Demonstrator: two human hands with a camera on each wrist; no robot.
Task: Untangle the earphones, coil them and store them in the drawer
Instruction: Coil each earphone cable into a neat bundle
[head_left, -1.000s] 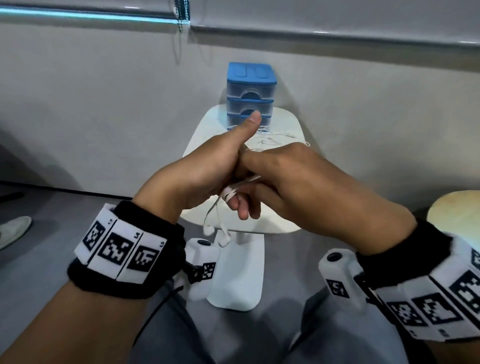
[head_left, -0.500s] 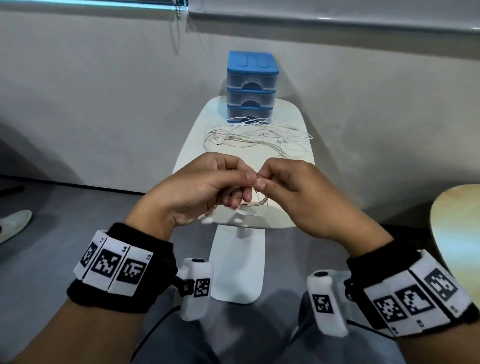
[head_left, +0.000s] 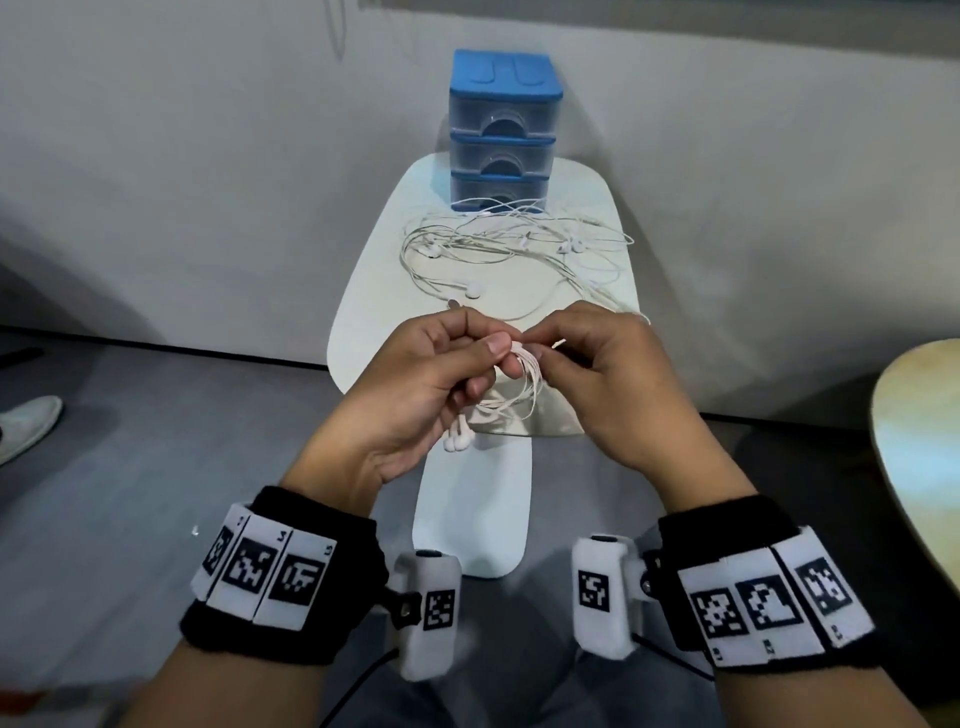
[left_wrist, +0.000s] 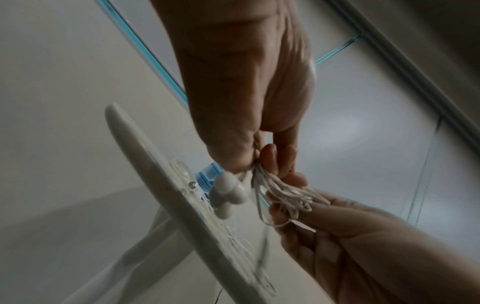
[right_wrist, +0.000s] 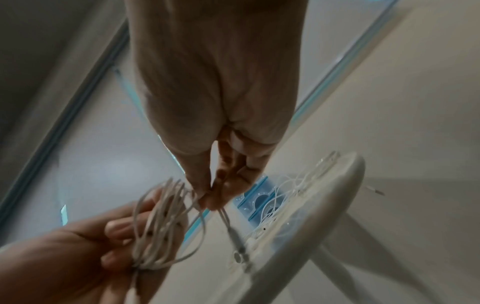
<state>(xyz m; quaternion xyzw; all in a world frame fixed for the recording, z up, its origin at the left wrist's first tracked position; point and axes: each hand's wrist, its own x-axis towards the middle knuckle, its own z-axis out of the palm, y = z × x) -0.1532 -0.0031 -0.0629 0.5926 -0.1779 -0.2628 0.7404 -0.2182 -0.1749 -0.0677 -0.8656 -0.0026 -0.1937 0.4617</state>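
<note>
**Coiled earphones pinched between both hands, near edge of table**

Left hand (head_left: 415, 379) grips coiled white wired earphones (head_left: 522, 387) between thumb and curled fingers; earbuds (head_left: 457, 441) dangle below it. Right hand (head_left: 608, 384) pinches the cord end at the top of the coil, fingertips meeting the left thumb. Both held over the near edge of the white rounded plastic table (head_left: 363, 291). Grey floor, pale wall behind. Blue three-drawer plastic mini cabinet (head_left: 504, 130) at the far edge, drawers closed. Tangled pile of more white earphones (head_left: 519, 249) lies mid-table, between hands and cabinet, touching the bottom drawer front. White shoe (head_left: 26, 426) on floor at left. Wooden round tabletop (head_left: 919, 467) at right edge.
</note>
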